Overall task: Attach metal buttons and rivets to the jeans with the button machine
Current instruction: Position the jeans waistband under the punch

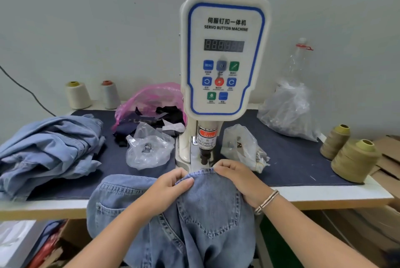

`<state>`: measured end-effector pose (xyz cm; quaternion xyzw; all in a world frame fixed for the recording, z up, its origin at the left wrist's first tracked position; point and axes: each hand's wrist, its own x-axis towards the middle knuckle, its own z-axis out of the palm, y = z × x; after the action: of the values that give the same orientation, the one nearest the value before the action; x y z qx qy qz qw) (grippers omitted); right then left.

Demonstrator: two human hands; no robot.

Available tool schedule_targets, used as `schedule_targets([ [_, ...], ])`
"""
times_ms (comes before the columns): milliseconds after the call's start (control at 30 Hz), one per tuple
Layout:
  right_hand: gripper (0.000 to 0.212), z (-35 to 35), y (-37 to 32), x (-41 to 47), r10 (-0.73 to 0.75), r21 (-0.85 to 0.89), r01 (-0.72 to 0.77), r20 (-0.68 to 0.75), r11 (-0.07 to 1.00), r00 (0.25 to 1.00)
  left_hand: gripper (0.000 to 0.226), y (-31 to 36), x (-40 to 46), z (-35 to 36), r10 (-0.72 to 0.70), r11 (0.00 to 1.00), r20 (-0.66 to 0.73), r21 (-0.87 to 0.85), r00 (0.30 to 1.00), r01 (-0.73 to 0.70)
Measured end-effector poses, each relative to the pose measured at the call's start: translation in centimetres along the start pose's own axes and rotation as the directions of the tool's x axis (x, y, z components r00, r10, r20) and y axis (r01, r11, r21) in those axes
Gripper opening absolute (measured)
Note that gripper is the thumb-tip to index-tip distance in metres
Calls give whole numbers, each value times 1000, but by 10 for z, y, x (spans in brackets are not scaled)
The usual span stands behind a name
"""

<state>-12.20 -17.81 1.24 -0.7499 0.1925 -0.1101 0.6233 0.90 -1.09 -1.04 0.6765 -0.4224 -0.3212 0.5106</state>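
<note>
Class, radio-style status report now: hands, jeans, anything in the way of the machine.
Left hand and right hand both pinching jeans waistband edge. Edge held just below button machine punch. Nothing visible blocking the punch; fingertips close to it.

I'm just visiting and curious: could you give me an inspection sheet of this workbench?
Surface: white table under a dark blue cloth mat.
Job's things: white servo button machine; light blue denim jeans, waistband at its punch.
Clutter: pile of denim garments; clear plastic bags; pink bag; thread cones.
Hands: left hand and right hand pinch the waistband.
Cables: black cable along the wall.
Surroundings: cardboard boxes at right.
</note>
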Motion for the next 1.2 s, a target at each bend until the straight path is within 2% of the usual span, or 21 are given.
schedule_targets([
  [133,21,8,8,8,-30,-58,27,-37,998,999,24,3,14,-5,3,993,-21,-116,1000,-6],
  [267,30,8,19,11,-40,43,45,-129,998,991,21,-2,22,-2,11,984,-4,-175,1000,-11],
  [500,37,7,26,12,-58,125,70,-102,990,993,24,-12,26,-6,44,980,17,-194,999,-40],
  [833,39,7,30,12,-89,64,97,-111,993,990,18,-17,29,-4,42,975,-40,-219,998,-49],
  [1200,41,9,28,9,-78,123,91,-105,988,991,10,-14,24,4,42,974,-112,-219,993,-65],
])
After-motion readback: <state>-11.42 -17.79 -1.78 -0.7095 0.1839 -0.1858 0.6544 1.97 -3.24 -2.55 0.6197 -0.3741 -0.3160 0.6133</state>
